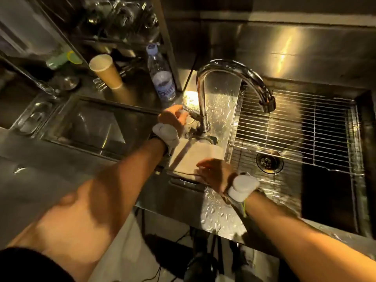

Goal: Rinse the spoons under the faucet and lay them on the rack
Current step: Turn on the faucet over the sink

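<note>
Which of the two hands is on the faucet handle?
The left hand grips the handle of the chrome gooseneck faucet; the right hand rests on the beige folded cloth.

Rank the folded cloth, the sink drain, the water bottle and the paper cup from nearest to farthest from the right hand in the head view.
From the right hand:
1. Folded cloth, under its fingertips.
2. Sink drain, to the right, beneath the wire rack.
3. Water bottle, behind the left hand.
4. Paper cup, far left.
</note>
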The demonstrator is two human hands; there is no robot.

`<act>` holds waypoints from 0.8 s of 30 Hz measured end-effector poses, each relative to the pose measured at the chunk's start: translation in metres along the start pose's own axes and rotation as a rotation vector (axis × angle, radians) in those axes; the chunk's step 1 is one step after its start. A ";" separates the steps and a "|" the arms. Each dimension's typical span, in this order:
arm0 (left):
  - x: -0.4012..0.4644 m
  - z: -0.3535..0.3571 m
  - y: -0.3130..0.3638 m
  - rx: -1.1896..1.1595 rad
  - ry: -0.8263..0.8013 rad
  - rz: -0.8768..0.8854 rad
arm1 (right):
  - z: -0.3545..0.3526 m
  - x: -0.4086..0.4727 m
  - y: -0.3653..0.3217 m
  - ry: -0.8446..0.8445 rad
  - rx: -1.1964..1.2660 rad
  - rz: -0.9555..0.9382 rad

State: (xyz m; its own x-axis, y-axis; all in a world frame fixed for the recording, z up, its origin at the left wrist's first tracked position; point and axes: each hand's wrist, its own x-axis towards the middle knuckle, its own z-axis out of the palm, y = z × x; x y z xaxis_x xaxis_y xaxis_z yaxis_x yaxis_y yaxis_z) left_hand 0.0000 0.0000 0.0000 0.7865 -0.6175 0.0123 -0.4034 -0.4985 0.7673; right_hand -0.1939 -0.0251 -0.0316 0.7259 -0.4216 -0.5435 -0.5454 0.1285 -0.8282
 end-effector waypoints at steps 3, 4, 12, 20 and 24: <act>0.012 0.004 -0.008 -0.144 0.048 -0.035 | 0.003 0.000 0.008 0.100 -0.168 -0.112; 0.013 0.005 -0.009 -0.135 0.073 -0.041 | 0.002 -0.003 0.011 0.096 -0.190 -0.117; 0.023 0.007 0.007 -0.020 0.124 0.116 | -0.003 -0.009 0.009 0.104 -0.339 -0.180; 0.030 0.007 0.014 0.044 0.141 0.135 | -0.005 -0.008 0.006 0.086 -0.383 -0.186; 0.031 0.009 0.017 0.061 0.135 0.132 | -0.007 -0.010 0.003 0.068 -0.388 -0.192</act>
State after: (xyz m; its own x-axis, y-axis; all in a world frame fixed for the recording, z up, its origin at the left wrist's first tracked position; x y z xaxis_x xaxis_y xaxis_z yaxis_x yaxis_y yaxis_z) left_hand 0.0135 -0.0335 0.0079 0.7786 -0.5949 0.1995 -0.5316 -0.4565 0.7134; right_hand -0.2061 -0.0265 -0.0280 0.8076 -0.4644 -0.3635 -0.5293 -0.2989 -0.7940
